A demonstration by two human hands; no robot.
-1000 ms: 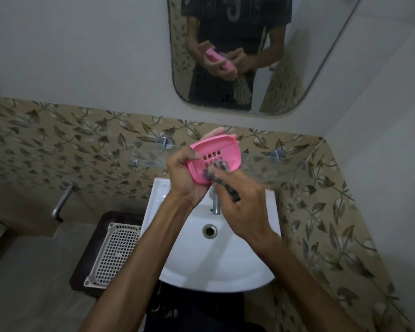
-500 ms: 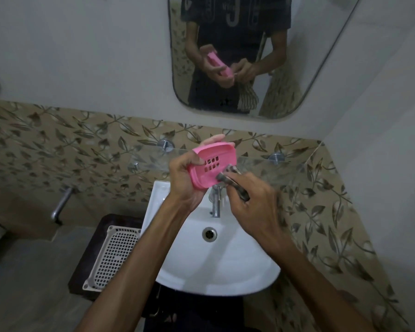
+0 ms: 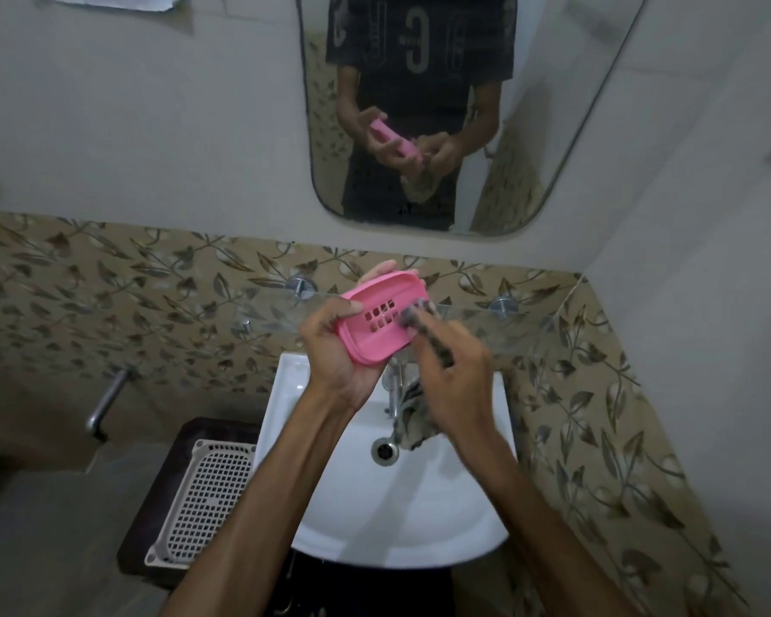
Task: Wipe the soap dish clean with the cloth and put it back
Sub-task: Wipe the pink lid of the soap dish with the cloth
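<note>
My left hand [image 3: 332,349] grips a pink slotted soap dish [image 3: 381,325], tilted with its inside facing me, above the white basin. My right hand [image 3: 457,380] holds a dark patterned cloth [image 3: 412,316] and presses a bunched end of it into the dish's right side. The rest of the cloth hangs down below my right hand over the basin, beside the tap. The mirror on the wall reflects both hands, the dish and the cloth.
A white washbasin [image 3: 441,518] with a chrome tap [image 3: 392,389] and drain lies below my hands. A glass shelf [image 3: 521,325] on chrome pegs runs along the leaf-patterned tiles behind. A white perforated basket [image 3: 197,496] sits on a dark stool at the left.
The cloth end has slid from the dish's lower edge up onto its right inner side. My left hand has turned the dish slightly, and the view has tilted upward a little.
</note>
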